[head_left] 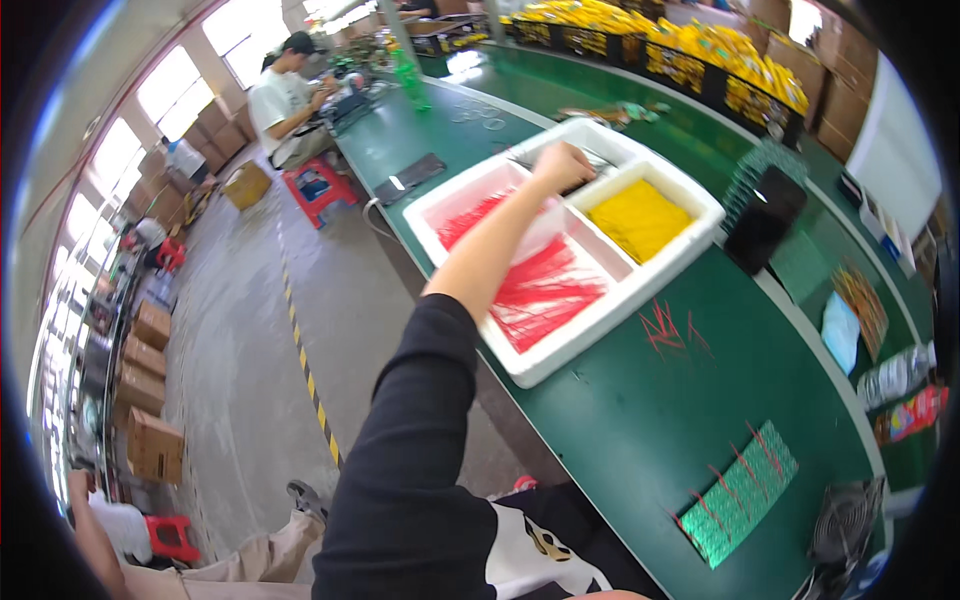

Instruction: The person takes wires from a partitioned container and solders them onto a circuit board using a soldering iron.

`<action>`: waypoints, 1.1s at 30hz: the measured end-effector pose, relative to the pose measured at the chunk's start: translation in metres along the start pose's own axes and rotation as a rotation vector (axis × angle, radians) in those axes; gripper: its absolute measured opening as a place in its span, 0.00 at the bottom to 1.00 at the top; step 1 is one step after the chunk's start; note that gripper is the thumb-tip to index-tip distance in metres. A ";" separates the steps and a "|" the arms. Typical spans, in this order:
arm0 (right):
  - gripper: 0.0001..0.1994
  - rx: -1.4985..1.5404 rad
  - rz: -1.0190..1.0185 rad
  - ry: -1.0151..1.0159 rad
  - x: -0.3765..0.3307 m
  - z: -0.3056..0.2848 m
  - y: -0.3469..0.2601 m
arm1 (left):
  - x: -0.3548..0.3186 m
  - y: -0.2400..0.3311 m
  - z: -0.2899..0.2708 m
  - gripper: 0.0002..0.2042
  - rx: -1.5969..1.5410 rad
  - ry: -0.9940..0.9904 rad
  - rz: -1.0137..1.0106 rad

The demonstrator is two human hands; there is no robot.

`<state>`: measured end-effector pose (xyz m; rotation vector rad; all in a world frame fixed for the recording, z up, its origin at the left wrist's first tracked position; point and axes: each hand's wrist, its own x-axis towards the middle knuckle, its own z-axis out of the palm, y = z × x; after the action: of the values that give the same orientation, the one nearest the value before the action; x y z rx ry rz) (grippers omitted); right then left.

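My left hand reaches over a white foam tray on the green bench, its fingers curled closed at a far compartment holding thin dark and grey pieces. What sits between the fingertips is hidden. Red wires fill the near compartments, partly behind my forearm, and a yellow heap of thin pieces lies in the right one. Some loose red wires are scattered beside the tray. Closer to me lies a green circuit board panel with several red wires standing up from it. My right hand does not show.
A black phone leans by stacked green boards. At the right are a plastic bottle, a red packet and a small fan. Farther along the bench a person works near a red stool. Black crates hold yellow parts.
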<state>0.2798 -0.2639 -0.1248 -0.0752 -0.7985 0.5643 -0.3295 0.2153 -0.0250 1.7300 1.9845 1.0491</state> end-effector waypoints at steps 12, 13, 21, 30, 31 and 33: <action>0.07 -0.984 0.017 0.751 0.004 0.100 0.019 | -0.003 0.012 -0.014 0.08 -0.705 -0.072 -0.212; 0.07 -0.987 0.017 0.750 0.004 0.100 0.018 | -0.003 0.013 -0.014 0.08 -0.722 -0.070 -0.218; 0.11 -1.154 0.012 0.398 -0.023 0.034 -0.016 | -0.007 0.015 -0.023 0.11 -0.673 -0.093 -0.229; 0.06 -1.036 0.032 0.779 0.004 0.110 0.022 | -0.008 0.018 -0.019 0.10 -0.727 -0.064 -0.229; 0.06 -1.035 0.030 0.779 0.004 0.110 0.022 | -0.007 0.017 -0.019 0.10 -0.729 -0.064 -0.228; 0.06 -1.045 0.034 0.743 0.003 0.109 0.022 | -0.004 0.015 -0.018 0.10 -0.733 -0.069 -0.235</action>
<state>0.1959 -0.2591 -0.0524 -1.1915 -0.2831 0.0673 -0.3292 0.2055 -0.0030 1.0936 1.4371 1.3725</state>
